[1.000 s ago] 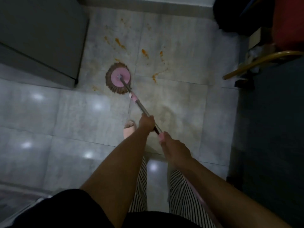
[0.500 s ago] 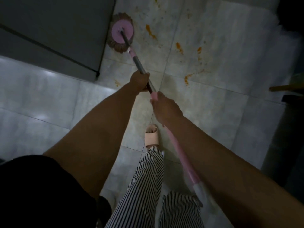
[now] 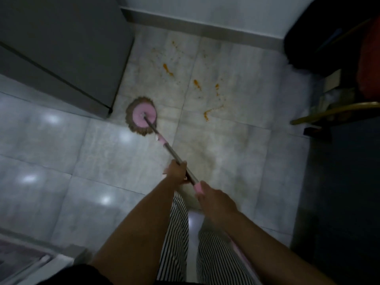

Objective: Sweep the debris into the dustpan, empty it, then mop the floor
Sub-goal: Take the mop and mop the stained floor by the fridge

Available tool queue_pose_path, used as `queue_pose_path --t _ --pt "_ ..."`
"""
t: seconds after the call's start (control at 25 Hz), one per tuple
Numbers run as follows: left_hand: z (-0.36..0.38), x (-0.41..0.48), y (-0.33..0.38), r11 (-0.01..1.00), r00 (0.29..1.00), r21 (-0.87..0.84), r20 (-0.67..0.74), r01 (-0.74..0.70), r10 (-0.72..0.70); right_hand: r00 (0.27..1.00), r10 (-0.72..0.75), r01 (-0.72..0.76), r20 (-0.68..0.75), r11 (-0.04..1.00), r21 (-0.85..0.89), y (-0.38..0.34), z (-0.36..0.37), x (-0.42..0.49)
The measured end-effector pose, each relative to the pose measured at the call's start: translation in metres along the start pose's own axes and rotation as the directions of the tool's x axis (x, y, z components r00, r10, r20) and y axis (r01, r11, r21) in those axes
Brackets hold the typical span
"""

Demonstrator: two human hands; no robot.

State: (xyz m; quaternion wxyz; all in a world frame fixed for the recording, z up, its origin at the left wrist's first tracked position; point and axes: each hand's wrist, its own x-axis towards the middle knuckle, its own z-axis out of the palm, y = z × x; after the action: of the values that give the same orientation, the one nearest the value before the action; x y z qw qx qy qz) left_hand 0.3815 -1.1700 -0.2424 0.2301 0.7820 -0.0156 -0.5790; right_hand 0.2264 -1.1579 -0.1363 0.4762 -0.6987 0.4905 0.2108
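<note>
Reference point: the mop head (image 3: 141, 118), a pink disc with a brown fringe, lying flat on the pale tiled floor (image 3: 61, 161).

To its left stands a grey cabinet (image 3: 61, 48). The fringe sits just beside the cabinet's near corner; whether the two touch cannot be told.

From the centre of the mop head the mop handle (image 3: 164, 145) slants back toward the person, first a pink collar, then bare metal. The left hand (image 3: 177, 171) grips the metal section, fingers curled round it. Next along the handle, farther from the mop head, the right hand (image 3: 214, 201) is wrapped round a pink sleeve on the handle. Striped trousers (image 3: 177, 233) show below and between both arms.

To the right of the mop head, orange stains (image 3: 206, 115) dot the tiles, apart from the fringe. Farthest right of the mop head, a curved yellowish rail (image 3: 333, 113) juts out above a dark area.
</note>
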Motion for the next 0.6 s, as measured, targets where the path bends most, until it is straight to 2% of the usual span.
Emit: queue_pose_path --t 0.16,0.28,0.44,0.6 --pt "0.044 -0.061 -0.07 0.992 0.993 -0.069 0.04 0.11 -0.107 0.994 0.055 -0.048 0.099 0.996 -0.078 0.056 0.028 -0.071" --pt "0.054 -0.075 -0.091 0.994 0.993 -0.041 0.051 0.106 -0.104 0.988 0.092 -0.082 0.128 0.994 -0.079 0.071 0.046 -0.089" --pt "0.029 -0.05 -0.079 0.99 0.993 0.083 0.017 0.111 -0.113 0.995 0.08 -0.077 0.068 0.996 -0.047 0.047 0.048 -0.072" --pt "-0.02 -0.004 -0.033 0.991 0.997 0.111 0.002 0.074 -0.075 0.999 0.038 -0.039 -0.012 0.996 -0.077 -0.006 0.032 -0.019"
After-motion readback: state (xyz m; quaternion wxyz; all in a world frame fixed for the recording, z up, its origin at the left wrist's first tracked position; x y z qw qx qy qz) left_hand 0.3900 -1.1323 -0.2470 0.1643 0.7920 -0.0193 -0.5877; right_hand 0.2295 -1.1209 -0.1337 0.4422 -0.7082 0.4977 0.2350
